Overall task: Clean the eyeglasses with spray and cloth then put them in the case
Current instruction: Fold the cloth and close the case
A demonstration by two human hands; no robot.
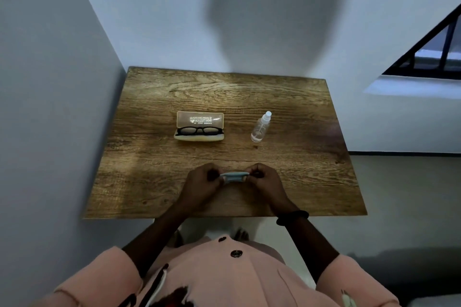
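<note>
We pinch one folded blue-grey cleaning cloth between our left hand and right hand, probably folding it for stowing, while one pair of black eyeglasses already lies in one open yellowish case, well apart from one clear spray bottle on the wooden table.

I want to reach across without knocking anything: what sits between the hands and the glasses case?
Head view: only bare table between the case and the left hand and right hand holding the cloth.
</note>
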